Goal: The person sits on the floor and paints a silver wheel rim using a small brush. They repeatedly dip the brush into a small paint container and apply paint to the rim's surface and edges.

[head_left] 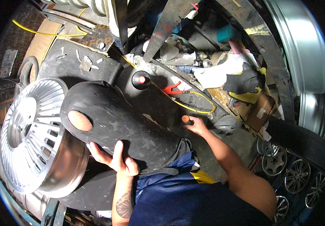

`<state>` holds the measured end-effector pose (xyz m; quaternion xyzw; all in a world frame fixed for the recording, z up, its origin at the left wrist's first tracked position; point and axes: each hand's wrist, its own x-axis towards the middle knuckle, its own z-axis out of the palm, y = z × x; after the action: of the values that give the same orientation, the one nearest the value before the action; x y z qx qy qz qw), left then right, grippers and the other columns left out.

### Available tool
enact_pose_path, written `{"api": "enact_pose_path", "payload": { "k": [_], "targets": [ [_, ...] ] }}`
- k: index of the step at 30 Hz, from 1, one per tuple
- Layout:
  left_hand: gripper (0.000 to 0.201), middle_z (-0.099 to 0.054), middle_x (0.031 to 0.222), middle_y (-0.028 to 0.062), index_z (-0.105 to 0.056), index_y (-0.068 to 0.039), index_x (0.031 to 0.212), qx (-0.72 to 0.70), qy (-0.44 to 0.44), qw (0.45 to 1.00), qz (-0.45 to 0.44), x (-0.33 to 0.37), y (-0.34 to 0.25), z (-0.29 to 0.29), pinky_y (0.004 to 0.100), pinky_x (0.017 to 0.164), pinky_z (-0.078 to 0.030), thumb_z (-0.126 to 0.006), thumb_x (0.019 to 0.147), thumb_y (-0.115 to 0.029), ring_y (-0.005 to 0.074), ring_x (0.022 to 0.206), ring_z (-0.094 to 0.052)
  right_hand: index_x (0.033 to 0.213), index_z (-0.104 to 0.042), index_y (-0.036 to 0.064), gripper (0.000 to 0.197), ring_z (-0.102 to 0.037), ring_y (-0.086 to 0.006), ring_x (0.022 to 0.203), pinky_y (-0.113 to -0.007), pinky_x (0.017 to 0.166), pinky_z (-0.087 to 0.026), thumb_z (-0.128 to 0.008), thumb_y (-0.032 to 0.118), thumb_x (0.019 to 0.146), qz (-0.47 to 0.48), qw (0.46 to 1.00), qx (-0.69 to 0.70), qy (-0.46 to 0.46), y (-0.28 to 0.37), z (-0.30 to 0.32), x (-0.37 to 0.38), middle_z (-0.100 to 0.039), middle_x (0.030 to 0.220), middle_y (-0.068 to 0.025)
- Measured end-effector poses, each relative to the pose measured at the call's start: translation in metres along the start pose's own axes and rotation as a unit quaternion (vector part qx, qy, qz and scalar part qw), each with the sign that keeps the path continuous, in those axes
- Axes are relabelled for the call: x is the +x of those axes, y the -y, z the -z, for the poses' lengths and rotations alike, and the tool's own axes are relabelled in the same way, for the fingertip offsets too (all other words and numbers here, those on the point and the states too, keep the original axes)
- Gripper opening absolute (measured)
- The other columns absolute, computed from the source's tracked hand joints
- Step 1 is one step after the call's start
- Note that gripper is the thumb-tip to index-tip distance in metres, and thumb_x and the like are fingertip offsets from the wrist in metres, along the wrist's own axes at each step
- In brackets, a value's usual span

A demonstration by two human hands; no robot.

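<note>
Navy cloth (196, 203) of the person's shirt is spreading across the lower edge, and a black trouser leg (128, 126) is stretching up and left from it, the bare knee showing through a round hole. From my remote post I am watching the left hand (113, 160) lying wide at the leg's lower side, thumb and fingers spreading apart. Its fingertips are pointing to the silver multi-spoke wheel (32, 128), which is tilting just beside them at the left; I cannot tell whether they are touching it. On the leg's other side, the right hand (197, 126) is holding a dark piece with an orange end (186, 119). Beyond it I am seeing a red air gun (173, 88) lying on a looping yellow hose (194, 109), near a black bottle with a red cap (141, 80). Farther right, a black-and-yellow glove (245, 83) is resting among clutter.
</note>
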<state>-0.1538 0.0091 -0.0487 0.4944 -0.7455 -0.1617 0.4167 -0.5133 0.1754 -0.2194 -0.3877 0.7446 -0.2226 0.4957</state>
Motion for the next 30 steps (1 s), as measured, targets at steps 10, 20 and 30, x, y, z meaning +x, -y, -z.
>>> {"api": "enact_pose_path", "payload": {
  "k": [10,20,30],
  "targets": [
    [0.047,-0.017,0.159,0.0324,-0.067,-0.016,0.125,-0.01,-0.011,1.0,-0.007,0.0,0.0,-0.003,0.0664,0.115,-0.011,-0.046,0.088,-0.035,0.0535,0.145,-0.014,0.121,-0.064,0.0015,0.039,-0.065,-0.01,0.092,-0.027,0.085,-0.053,-0.077,0.016,0.088,0.104,0.955,0.24,-0.137,0.168,0.074,0.107,-0.068,0.112,-0.0047],
    [0.045,-0.026,0.156,0.0307,-0.073,-0.013,0.115,0.007,0.004,1.0,-0.013,0.005,-0.001,0.001,0.0626,0.116,-0.016,-0.052,0.078,-0.029,0.0539,0.144,-0.018,0.113,-0.068,0.0063,0.045,-0.07,-0.0367,0.094,-0.042,0.082,-0.052,-0.078,0.035,0.081,0.195,0.826,0.032,-0.528,0.212,0.109,0.255,-0.072,0.097,-0.0193],
    [0.043,-0.025,0.157,0.0293,-0.072,-0.014,0.115,0.006,0.003,1.0,-0.011,0.004,0.001,0.003,0.0596,0.117,-0.017,-0.051,0.09,-0.042,0.0525,0.144,-0.019,0.117,-0.067,0.0042,0.043,-0.068,-0.0328,0.102,-0.039,0.09,-0.05,-0.072,0.027,0.081,-0.001,0.895,-0.027,-0.444,0.157,0.102,0.249,-0.072,0.105,-0.0178]
  ]
}}
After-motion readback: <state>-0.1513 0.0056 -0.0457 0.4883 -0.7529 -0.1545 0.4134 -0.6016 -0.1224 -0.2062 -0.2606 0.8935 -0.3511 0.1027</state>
